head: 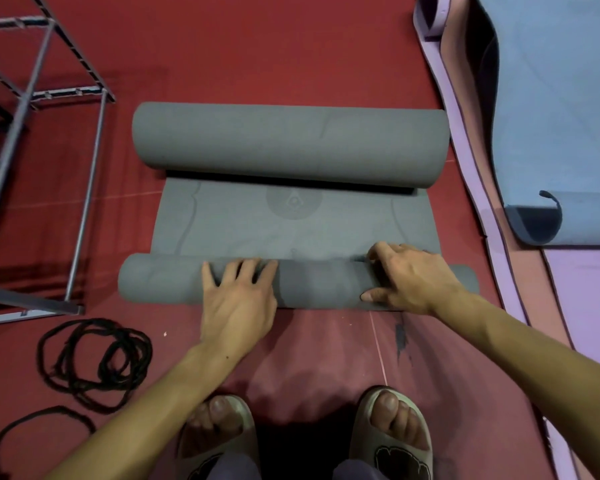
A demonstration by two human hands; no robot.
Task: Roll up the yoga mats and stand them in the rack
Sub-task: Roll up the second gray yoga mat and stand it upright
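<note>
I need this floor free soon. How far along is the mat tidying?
Early. Done: nothing stands in the part of the metal rack in view. In hand: the grey mat is rolled from both ends; the left hand and right hand work the near roll, flat mat still between. Left: finish it, then the blue mat and purple mat, barely rolled.

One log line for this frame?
step: rolling grey mat | left hand: flat on near roll | right hand: gripping near roll | rack: empty
</note>
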